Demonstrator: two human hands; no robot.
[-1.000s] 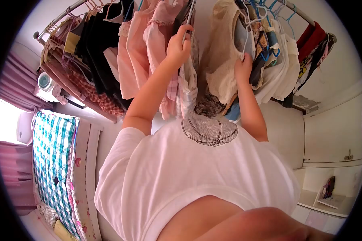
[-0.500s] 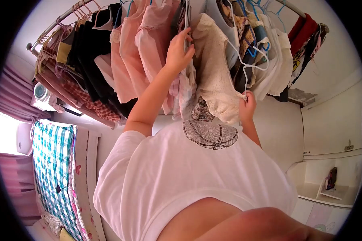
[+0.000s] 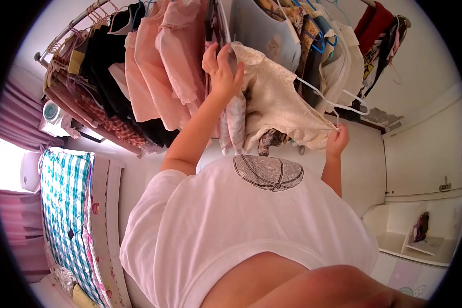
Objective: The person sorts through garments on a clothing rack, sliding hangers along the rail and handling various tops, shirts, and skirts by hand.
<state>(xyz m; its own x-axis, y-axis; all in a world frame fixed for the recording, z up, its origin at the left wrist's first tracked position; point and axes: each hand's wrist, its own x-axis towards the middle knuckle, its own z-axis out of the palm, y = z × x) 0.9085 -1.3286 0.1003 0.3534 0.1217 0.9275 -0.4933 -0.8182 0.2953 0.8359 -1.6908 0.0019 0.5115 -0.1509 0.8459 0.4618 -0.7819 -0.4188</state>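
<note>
A cream lacy top (image 3: 274, 100) is stretched out sideways in front of the hanging clothes, with a white hanger (image 3: 318, 93) partly inside it. My right hand (image 3: 337, 139) pinches the top's lower right edge, close to the hanger's end. At the top's other upper corner is my left hand (image 3: 223, 77), its fingers raised and spread, against the edge of the hanging clothes. Whether those fingertips press on the top or on the garment behind is unclear. A light grey-blue garment (image 3: 264, 33) hangs just behind the cream top.
A curved clothes rail (image 3: 72, 24) carries pink tops (image 3: 182, 56), black clothes (image 3: 108, 72) and a dark red garment (image 3: 377, 25). At lower left lies a green checked quilt (image 3: 66, 190) near purple curtains (image 3: 18, 118). A white cabinet (image 3: 423, 159) stands on the right.
My right hand has moved right, pulling the cream top and its hanger away from the rail's middle. My left hand has shifted slightly left and down, its fingers now spread.
</note>
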